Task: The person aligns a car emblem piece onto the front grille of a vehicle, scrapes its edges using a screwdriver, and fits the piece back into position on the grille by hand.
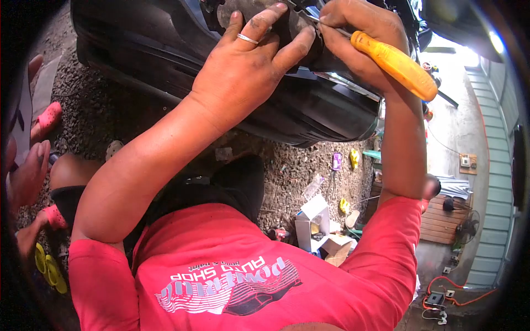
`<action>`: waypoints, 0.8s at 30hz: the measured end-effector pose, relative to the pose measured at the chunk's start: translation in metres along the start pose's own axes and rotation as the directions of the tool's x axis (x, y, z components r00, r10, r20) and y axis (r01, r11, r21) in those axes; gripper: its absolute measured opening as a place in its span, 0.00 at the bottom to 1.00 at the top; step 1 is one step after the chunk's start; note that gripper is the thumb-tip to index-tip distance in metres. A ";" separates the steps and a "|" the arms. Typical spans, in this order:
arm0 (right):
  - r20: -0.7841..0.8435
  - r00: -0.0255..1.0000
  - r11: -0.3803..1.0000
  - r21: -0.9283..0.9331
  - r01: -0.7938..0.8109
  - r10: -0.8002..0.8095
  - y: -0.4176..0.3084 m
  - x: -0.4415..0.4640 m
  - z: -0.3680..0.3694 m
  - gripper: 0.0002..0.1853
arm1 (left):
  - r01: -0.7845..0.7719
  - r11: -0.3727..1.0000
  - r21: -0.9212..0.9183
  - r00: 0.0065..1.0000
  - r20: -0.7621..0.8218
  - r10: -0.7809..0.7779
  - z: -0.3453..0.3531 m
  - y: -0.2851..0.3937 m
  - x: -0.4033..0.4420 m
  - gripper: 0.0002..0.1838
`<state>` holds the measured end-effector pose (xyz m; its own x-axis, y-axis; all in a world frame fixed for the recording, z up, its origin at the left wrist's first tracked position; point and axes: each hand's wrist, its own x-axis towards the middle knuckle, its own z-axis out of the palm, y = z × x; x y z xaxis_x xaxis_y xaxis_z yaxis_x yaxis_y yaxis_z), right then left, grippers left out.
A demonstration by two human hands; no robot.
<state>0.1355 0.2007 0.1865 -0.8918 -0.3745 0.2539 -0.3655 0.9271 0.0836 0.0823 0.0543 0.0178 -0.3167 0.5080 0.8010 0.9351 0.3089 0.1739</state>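
Note:
At the top of the view, my left hand (237, 71), with a ring on one finger, rests with spread fingers on a dark, dirty part (282, 26) of a black vehicle body piece (326, 107). My right hand (367, 41) is closed around the metal shaft of a screwdriver, whose yellow handle (395, 63) sticks out behind the fingers to the lower right. Its tip is hidden among the dark parts beside my left fingertips. Both hands are close together.
An opened white box (312, 223) and a drill-like red tool (280, 234) lie on gravel below. Another person's feet in pink clogs (49, 116) are at the left, near yellow slippers (51, 268). Someone is beside a wooden platform (443, 220) at the right.

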 end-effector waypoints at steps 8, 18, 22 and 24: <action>0.054 0.999 1.000 0.002 0.002 -0.002 0.002 0.000 -0.003 0.06 | -0.003 1.000 0.028 0.999 0.046 0.002 -0.001 -0.001 -0.001 0.39; -0.002 0.999 0.999 -0.015 0.048 -0.048 0.001 0.001 0.000 0.05 | 0.008 0.999 -0.038 1.000 -0.007 -0.008 0.001 0.000 0.000 0.37; -0.105 0.994 0.991 0.133 0.012 0.002 -0.002 0.000 0.005 0.04 | 0.016 0.999 -0.051 0.998 -0.057 -0.019 0.008 -0.003 -0.003 0.36; -0.124 0.992 0.975 0.223 0.023 0.005 0.002 0.005 0.002 0.04 | 0.007 0.999 -0.053 1.000 -0.021 -0.008 0.005 -0.003 -0.003 0.36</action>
<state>0.1298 0.2005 0.1859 -0.8534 -0.3651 0.3721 -0.4365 0.8907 -0.1270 0.0803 0.0557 0.0119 -0.3212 0.4883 0.8114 0.9398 0.2695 0.2099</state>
